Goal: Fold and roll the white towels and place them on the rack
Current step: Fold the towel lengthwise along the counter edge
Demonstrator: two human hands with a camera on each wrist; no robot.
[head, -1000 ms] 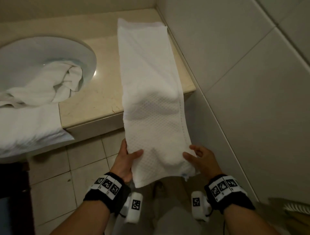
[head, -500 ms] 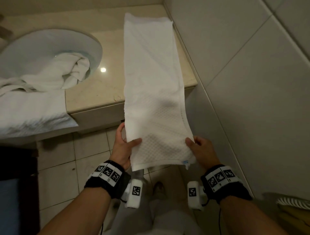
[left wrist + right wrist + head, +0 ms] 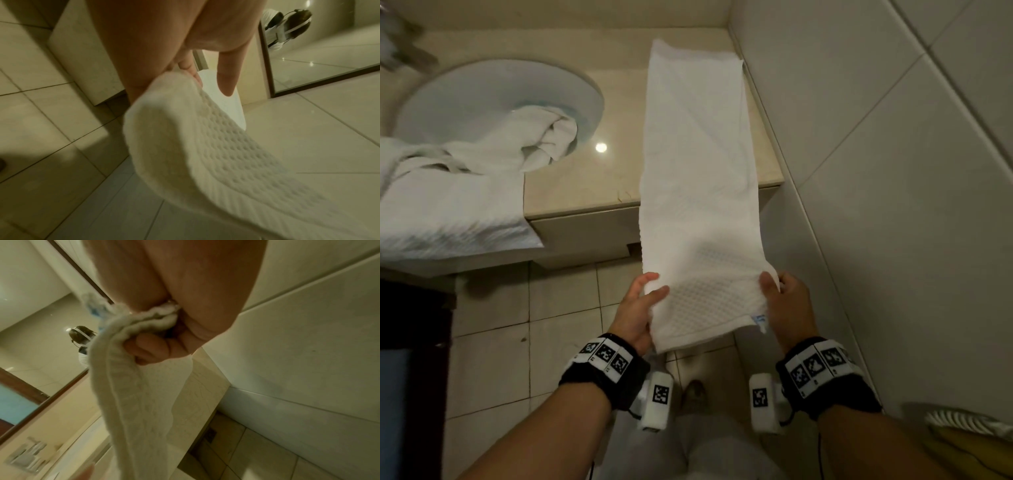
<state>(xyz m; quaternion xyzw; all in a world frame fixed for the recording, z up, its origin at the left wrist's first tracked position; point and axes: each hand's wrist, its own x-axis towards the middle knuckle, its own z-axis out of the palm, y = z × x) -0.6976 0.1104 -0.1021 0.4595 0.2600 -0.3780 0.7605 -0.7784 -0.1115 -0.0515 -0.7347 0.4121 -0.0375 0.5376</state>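
STEP: rolling, not begun | folded towel (image 3: 698, 178) lay lengthwise on vanity counter (image 3: 585, 185), near end overhanging | left hand (image 3: 635, 313), right hand (image 3: 787, 308) pinched near corners | NEXT: judged roll away, edges aligned

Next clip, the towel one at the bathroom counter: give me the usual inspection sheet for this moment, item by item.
Surface: beige stone counter with a round white basin set in it.
Job's things: long folded towel lies lengthwise on the counter, its near end hanging past the edge; no rack in view.
Clutter: crumpled white towels spill from the basin over the counter's front edge.
Grippers: left hand and right hand each pinch a near corner of the folded towel.
Cables: thin black leads hang below both wrist units.
Surroundings: tiled wall on the right, tiled floor, framed mirror.
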